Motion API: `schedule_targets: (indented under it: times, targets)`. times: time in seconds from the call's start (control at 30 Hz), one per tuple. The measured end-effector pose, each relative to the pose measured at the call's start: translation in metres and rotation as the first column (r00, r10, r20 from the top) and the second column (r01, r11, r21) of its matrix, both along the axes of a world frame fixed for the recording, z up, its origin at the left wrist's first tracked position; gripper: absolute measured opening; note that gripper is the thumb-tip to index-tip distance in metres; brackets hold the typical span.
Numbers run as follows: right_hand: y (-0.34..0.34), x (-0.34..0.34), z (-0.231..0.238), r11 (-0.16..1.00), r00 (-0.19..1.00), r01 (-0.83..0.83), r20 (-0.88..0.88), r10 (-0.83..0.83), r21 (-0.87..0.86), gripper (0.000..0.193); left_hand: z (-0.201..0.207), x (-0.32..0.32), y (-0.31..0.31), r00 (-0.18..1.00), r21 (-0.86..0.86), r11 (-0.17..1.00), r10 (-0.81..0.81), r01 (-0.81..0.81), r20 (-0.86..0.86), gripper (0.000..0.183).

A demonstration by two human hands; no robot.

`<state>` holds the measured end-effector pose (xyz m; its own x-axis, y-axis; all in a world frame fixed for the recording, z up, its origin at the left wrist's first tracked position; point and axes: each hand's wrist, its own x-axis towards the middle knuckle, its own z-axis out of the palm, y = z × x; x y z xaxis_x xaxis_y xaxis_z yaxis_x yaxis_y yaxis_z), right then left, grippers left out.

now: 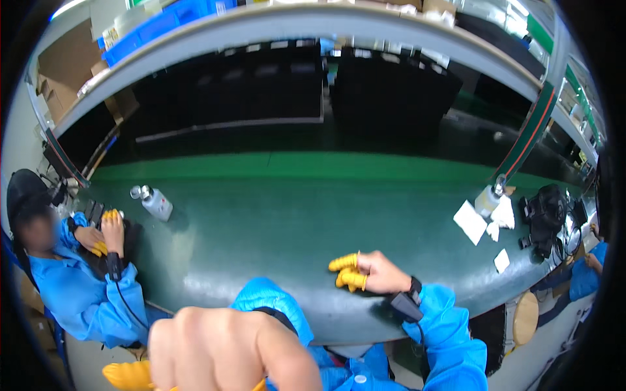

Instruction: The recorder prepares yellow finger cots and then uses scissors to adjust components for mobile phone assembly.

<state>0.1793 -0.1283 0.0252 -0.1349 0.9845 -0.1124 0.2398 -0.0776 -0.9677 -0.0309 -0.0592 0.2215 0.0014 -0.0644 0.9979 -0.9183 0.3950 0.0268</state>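
Green worktop [287, 221] noted first, curved, under a grey shelf rail with blue bins and cardboard boxes on top. Saw rows of black trays [261, 85] well behind the right hand.

Found right hand [375, 272] resting on the worktop near its front edge, fingers loosely apart, clamped on nothing. Spotted yellow finger cots [345, 270] on the fingertips pointing left, and a black wrist strap with a cord just behind the right hand. Caught left hand [222, 352] raised close to the camera, low and left of the right hand, fingers curled together into a fist. Couldn't tell whether anything sat inside it. One more yellow cot poked out at its lower left.

Judged as a pause, nothing under grip. Would have kept the cots seated, the strap cord slack and off the edge, and the fist out of the sight line, since it blocked the near view.

Around:
- white squeeze bottle [155, 202] far left of the right hand
- co-worker in a blue coat, own hands [104, 231] on a dark item, further left
- white wipes [471, 221], a small bottle and a black cable bundle [548, 225] well to the right
- round stool [525, 319] below right, with another blue sleeve beyond it

Saw nothing within close reach of the right hand, so no obstruction there.
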Motion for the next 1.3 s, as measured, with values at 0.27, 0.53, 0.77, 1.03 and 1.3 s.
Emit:
schedule_targets:
  times: [0.27,0.53,0.77,1.03,1.3]
  targets:
    - [-0.001,0.008,-0.004,0.999,0.999,0.020,-0.044,-0.019,0.034,0.033,-0.018,-0.027,-0.019,0.974,-0.380,0.925,-0.060,-0.027,-0.216,0.044]
    - [0.001,0.009,-0.002,1.000,0.998,0.024,-0.061,-0.023,0.016,0.033,-0.015,-0.027,-0.015,0.970,-0.320,0.947,-0.079,0.001,-0.230,0.040]
    - [0.001,0.008,-0.001,0.999,0.998,0.023,-0.063,-0.021,0.022,0.033,-0.018,-0.022,-0.012,0.967,-0.303,0.953,-0.102,0.027,-0.233,0.037]
    - [0.001,0.008,0.000,1.000,0.997,0.015,-0.076,-0.015,0.000,0.034,-0.023,-0.019,-0.009,0.962,-0.301,0.952,-0.137,0.061,-0.238,0.034]
    - [0.001,0.011,-0.002,0.999,0.999,0.002,-0.039,-0.001,0.034,0.034,-0.023,-0.013,-0.009,0.959,-0.295,0.953,-0.145,0.068,-0.245,0.032]
